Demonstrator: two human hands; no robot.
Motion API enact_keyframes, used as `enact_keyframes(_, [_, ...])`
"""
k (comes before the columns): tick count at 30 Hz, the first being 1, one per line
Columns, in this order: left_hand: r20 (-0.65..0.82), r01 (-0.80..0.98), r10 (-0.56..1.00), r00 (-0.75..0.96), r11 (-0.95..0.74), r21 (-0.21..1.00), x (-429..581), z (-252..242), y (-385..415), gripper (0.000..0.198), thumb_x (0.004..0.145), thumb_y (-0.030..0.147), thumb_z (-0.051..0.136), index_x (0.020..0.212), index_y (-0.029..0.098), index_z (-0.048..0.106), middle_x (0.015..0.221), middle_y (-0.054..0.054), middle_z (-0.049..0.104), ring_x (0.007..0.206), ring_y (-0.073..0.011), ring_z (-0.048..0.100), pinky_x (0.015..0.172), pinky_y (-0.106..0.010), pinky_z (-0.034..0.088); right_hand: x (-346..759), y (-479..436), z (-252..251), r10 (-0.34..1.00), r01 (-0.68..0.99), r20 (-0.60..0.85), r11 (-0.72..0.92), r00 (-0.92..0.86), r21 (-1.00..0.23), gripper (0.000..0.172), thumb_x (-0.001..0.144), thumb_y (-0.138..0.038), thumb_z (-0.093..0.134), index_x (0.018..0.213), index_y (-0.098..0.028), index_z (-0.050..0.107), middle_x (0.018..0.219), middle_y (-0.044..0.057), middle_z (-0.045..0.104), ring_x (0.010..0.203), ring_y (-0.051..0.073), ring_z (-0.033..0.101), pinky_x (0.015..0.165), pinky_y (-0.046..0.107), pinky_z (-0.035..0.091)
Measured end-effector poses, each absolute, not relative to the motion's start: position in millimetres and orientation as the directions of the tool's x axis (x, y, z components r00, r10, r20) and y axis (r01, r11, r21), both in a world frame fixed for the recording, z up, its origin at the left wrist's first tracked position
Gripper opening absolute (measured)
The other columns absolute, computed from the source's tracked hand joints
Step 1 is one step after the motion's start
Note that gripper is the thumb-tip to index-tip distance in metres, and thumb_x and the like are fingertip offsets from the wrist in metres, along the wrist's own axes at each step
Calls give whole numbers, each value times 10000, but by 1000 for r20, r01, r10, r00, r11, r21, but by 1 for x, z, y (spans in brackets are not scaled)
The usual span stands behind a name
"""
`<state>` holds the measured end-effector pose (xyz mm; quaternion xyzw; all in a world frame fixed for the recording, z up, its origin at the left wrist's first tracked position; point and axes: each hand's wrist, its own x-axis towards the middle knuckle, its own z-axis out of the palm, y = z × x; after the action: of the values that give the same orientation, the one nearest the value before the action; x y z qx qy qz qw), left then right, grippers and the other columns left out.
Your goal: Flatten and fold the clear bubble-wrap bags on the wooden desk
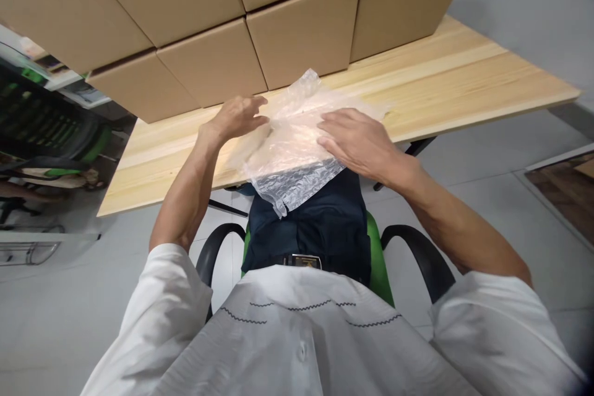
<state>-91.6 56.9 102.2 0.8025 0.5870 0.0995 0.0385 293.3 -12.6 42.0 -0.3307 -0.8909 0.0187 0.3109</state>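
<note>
The plastic point(297, 139) looks light, limp and slippery, probably easily torn, so best taken by its edges. It lies on the table point(464, 80), drooping over the near side. The left hand point(237, 117) has finger and thumb parted at its edge; the right hand point(359, 139) rests on top, fingers extended.

Cardboard boxes point(304, 31): 8 visible; 4 in lower row, 4 above, one of those a sliver. Wooden bench point(473, 74): 1. Left hand point(237, 117): 1. Right hand point(359, 139): 1. Clear plastic wrapping point(297, 180): piece count indeterminate. Black armrests point(420, 253): 2. Belt buckle point(306, 261): 1.
</note>
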Motion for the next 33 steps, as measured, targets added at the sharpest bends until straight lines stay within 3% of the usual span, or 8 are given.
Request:
enact_keyframes(4, [144, 938, 928, 345, -345, -23, -42, 115, 9, 404, 1169, 359, 771, 1532, 182, 777, 1348, -172, 837, 1313, -411, 826, 1176, -543, 594, 232, 32, 54, 631, 588, 282, 776, -723, -228, 540, 1265, -368, 538, 1689, -167, 806, 1845, 187, 734, 1729, 458, 633, 1450, 668, 520])
enact_keyframes(7, [-1, 929, 944, 329, -323, -182, -3, 95, -33, 369, 1288, 289, 512, 1520, 157, 767, 1373, -228, 838, 1313, -397, 845, 1142, -532, 624, 213, 54, 53, 691, 672, 36, 712, -722, -201, 600, 1262, -407, 504, 1757, -181, 756, 1891, 208, 686, 1719, 476, 658, 1441, 665, 527])
enact_keyframes(9, [-70, 924, 949, 307, -315, -215, 7, 76, -49, 447, 1310, 263, 394, 1524, 130, 763, 1447, -266, 831, 1380, -413, 834, 1148, -544, 639, 220, 62, 50, 750, 743, -24, 649, -661, -163, 637, 1264, -469, 489, 1781, -189, 736, 1873, 224, 697, 1686, 512, 678, 1422, 709, 529])
enact_keyframes(15, [-75, 941, 940, 334, -337, -34, -28, 55, -37, 558, 1324, 478, 439, 1743, 182, 658, 1899, -242, 618, 1762, -421, 609, 1429, -585, 526, 264, 84, 54, 937, 940, -97, 326, -336, -100, 790, 1276, -680, 439, 1690, -106, 790, 1698, 340, 783, 1566, 616, 743, 1300, 828, 581])
enact_keyframes(18, [-129, 935, 926, 355, -351, 50, -43, 57, -24, 702, 1300, 569, 480, 1880, 181, 559, 2043, -240, 463, 1898, -449, 453, 1533, -659, 403, 246, 85, 65, 892, 888, -47, 439, -449, -136, 781, 1276, -659, 445, 1766, -128, 743, 1824, 320, 708, 1644, 619, 702, 1356, 832, 562])
enact_keyframes(23, [-147, 924, 919, 365, -338, 180, -56, 49, -12, 940, 1256, 799, 452, 2012, 242, 405, 2150, -181, 263, 2020, -481, 185, 1618, -731, 176, 183, 86, 59, 630, 634, -122, 713, -767, -300, 807, 1251, -681, 502, 1991, -357, 500, 2120, 44, 361, 1956, 457, 370, 1594, 691, 355])
enact_keyframes(29, [-168, 933, 926, 338, -306, 192, -75, 39, -6, 1086, 1216, 962, 336, 2054, 271, 339, 2171, -121, 175, 2035, -474, 104, 1639, -687, 78, 214, 126, 24, 760, 747, -94, 594, -643, -300, 886, 1263, -663, 351, 2062, -279, 335, 2163, 54, 168, 2024, 408, 117, 1637, 733, 135])
enact_keyframes(33, [-146, 943, 939, 310, -284, 176, -79, 39, -7, 1089, 1225, 959, 239, 2047, 255, 359, 2167, -128, 198, 2033, -457, 142, 1641, -658, 106, 277, 152, 15, 873, 844, -48, 453, -485, -287, 913, 1262, -677, 301, 2058, -231, 342, 2157, 94, 206, 2014, 406, 192, 1639, 679, 170])
